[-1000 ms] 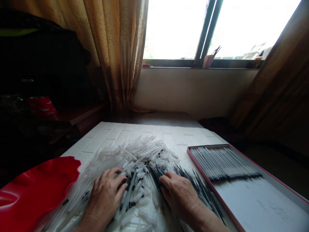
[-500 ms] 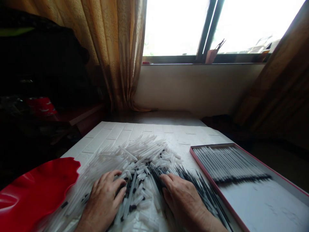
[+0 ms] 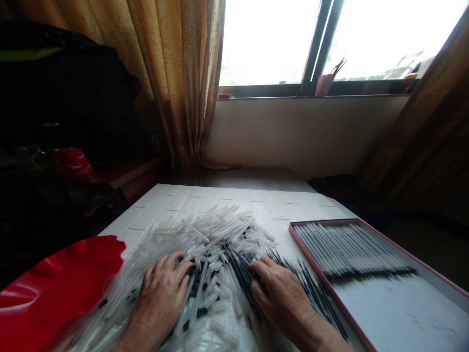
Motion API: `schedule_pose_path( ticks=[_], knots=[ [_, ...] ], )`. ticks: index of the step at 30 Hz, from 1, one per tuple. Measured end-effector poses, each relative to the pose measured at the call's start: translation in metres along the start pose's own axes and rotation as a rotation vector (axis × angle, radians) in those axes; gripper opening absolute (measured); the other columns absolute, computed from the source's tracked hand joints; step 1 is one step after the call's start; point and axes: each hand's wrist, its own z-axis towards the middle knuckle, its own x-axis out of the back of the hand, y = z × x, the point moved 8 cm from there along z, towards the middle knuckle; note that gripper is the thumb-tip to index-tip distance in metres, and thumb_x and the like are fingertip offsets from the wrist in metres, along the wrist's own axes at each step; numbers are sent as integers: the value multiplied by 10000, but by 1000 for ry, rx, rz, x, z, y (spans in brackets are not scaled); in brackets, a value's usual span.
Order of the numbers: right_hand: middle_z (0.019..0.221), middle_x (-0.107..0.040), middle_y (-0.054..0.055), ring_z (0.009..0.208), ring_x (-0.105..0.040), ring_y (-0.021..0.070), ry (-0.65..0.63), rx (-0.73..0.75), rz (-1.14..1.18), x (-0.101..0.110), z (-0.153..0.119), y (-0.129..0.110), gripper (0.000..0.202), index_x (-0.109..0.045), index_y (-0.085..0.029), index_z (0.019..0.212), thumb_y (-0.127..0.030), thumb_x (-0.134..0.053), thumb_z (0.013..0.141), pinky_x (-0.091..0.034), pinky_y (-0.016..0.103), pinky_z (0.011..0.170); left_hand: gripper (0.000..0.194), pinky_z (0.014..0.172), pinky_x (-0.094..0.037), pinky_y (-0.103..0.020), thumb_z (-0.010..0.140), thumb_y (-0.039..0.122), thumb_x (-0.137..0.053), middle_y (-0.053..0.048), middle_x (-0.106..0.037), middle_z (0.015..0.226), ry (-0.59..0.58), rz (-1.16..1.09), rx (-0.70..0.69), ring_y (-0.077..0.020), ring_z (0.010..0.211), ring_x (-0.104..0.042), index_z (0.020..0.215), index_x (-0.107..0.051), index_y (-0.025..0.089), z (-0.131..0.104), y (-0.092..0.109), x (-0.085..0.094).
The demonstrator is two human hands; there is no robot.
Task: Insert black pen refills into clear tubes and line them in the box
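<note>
A heap of translucent plastic tubes (image 3: 216, 227) and short white caps (image 3: 214, 265) lies across the table. My left hand (image 3: 161, 293) rests on the left part of the heap, its fingers bent and close together; whatever lies under the fingertips is hidden. Thin black sticks (image 3: 238, 271) fan out on the right side of the heap. Over them is my right hand (image 3: 280, 293), thumb and fingers curled towards the sticks, and I cannot make out what is between them. To its right, a pink-edged tray (image 3: 406, 313) holds a row of filled tubes (image 3: 351, 247) with dark ends.
A red wavy-edged dish (image 3: 58, 288) stands at the left. The table (image 3: 293, 208) has a white brick-pattern cover. Beyond it are a curtain (image 3: 186, 73), a window, and a pink cup (image 3: 324, 85) on the sill. A dark side table with a red-labelled container (image 3: 73, 160) is at the left.
My right hand has shifted slightly right over the black sticks. My left hand has barely moved. The whole view has moved a little.
</note>
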Motion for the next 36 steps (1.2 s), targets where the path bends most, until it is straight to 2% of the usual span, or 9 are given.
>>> schedule_pose_path(
  ticks=[6, 9, 13, 23, 25, 28, 30, 33, 36],
  knots=[
    [933, -713, 50, 863, -725, 249, 15, 19, 2, 0, 1, -1, 210, -702, -206, 931, -114, -517, 893, -464, 306, 717, 282, 923, -485, -491, 871, 165, -528, -89, -703, 1203, -57, -20, 20, -309, 1128, -629, 948, -770, 287, 3, -2, -1],
    [939, -714, 46, 863, -726, 243, 29, 22, 8, 1, 2, 0, 224, -699, -208, 939, -101, -507, 895, -459, 303, 715, 282, 938, -479, -497, 880, 167, -531, -99, -696, 1226, -84, -34, 31, -318, 1143, -624, 957, -778, 279, 3, -4, -2],
    [914, -713, 33, 826, -728, 234, 108, 45, 39, 5, -1, 2, 201, -684, -214, 916, -107, -516, 887, -452, 296, 691, 271, 966, -455, -522, 872, 188, -560, -111, -682, 1269, -124, -57, 40, -345, 1191, -604, 997, -783, 278, 1, -4, 0],
    [734, -701, 19, 669, -721, 233, 269, 166, 39, 9, -6, -1, 175, -611, -214, 806, -143, -485, 904, -460, 302, 587, 205, 974, -433, -541, 831, 167, -561, -118, -664, 1301, -159, -111, 60, -360, 1232, -579, 838, -747, 251, 1, -1, 1],
    [758, -729, 32, 695, -740, 241, 294, 191, 62, 10, -6, -2, 184, -632, -207, 850, -139, -468, 898, -494, 306, 601, 200, 967, -443, -536, 842, 183, -538, -118, -663, 1298, -144, -128, 54, -353, 1228, -582, 849, -728, 245, 0, -3, -1],
    [898, -783, 79, 782, -770, 250, 348, 236, 103, 12, -7, -3, 289, -661, -164, 1065, -123, -445, 877, -549, 316, 659, 203, 944, -468, -522, 860, 212, -505, -112, -673, 1275, -114, -152, 46, -335, 1194, -606, 883, -704, 246, 0, -7, -3],
    [894, -790, 95, 724, -768, 244, 359, 249, 99, 13, -7, -3, 377, -642, -126, 1186, -121, -436, 870, -564, 321, 649, 201, 931, -475, -520, 863, 227, -498, -109, -681, 1259, -95, -166, 41, -330, 1177, -615, 886, -696, 250, -1, -9, -4],
    [794, -777, 81, 598, -735, 231, 350, 246, 74, 12, -7, -1, 429, -623, -95, 1250, -123, -433, 866, -566, 317, 598, 194, 927, -470, -524, 858, 229, -502, -104, -683, 1257, -67, -184, 33, -330, 1175, -613, 888, -691, 255, -1, -10, -5],
    [845, -783, 76, 623, -742, 217, 357, 253, 65, 14, -8, -1, 442, -616, -130, 1275, -113, -434, 873, -569, 294, 602, 238, 934, -457, -531, 865, 216, -488, -109, -680, 1264, -39, -203, 29, -328, 1174, -609, 979, -694, 254, -1, -8, -2]
  ],
)
